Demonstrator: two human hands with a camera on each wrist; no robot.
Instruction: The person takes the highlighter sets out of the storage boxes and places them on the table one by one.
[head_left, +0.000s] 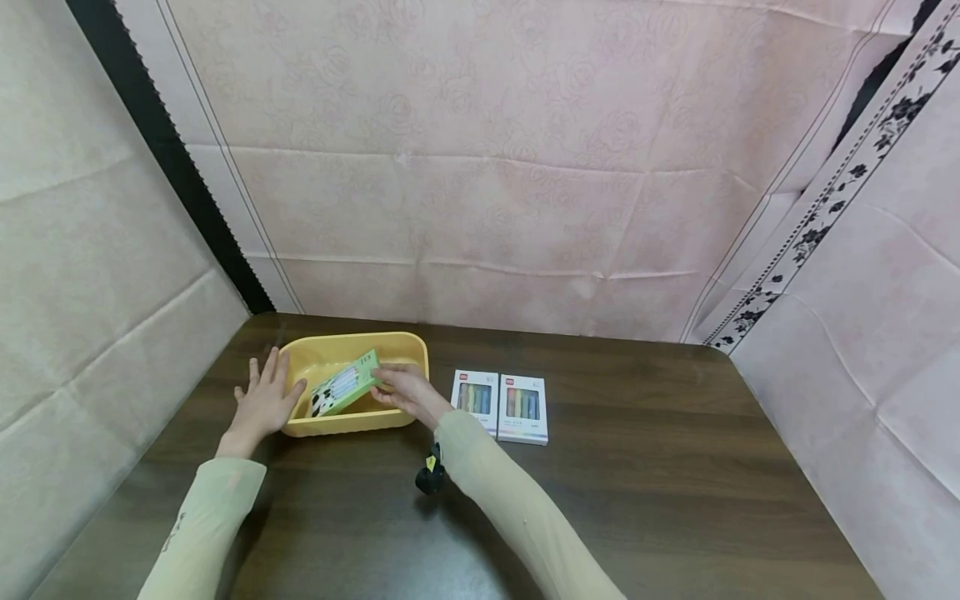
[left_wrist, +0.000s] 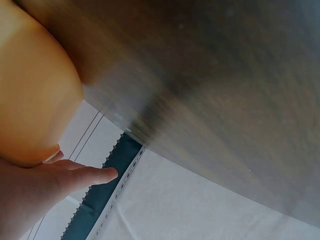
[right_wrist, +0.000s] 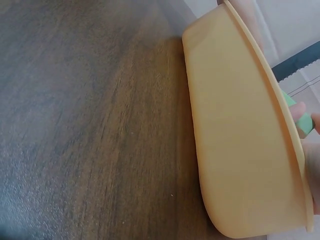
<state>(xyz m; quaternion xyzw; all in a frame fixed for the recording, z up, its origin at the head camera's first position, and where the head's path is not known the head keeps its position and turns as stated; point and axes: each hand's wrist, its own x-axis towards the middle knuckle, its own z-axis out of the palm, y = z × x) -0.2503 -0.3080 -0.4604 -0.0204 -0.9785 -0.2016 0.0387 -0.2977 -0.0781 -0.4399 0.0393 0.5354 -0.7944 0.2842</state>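
Observation:
A yellow plastic basket (head_left: 352, 425) stands at the left of the dark wooden table. Inside it, a green box (head_left: 347, 385) with black-and-white print and a pale striped front lies slanted, its right end raised. My right hand (head_left: 408, 392) reaches over the basket's right side and pinches that end between thumb and fingers. In the right wrist view, the green box (right_wrist: 304, 125) shows just past the rim, with much of it hidden by the basket wall (right_wrist: 240, 130). My left hand (head_left: 262, 404), fingers spread, rests at the basket's left rim.
Two white boxes, a left one (head_left: 476, 398) and a right one (head_left: 522, 408), lie side by side right of the basket, with coloured sticks in their windows. A small black object (head_left: 430, 477) hangs by the right cuff. Pale cloth (head_left: 487, 208) walls the table's back and sides.

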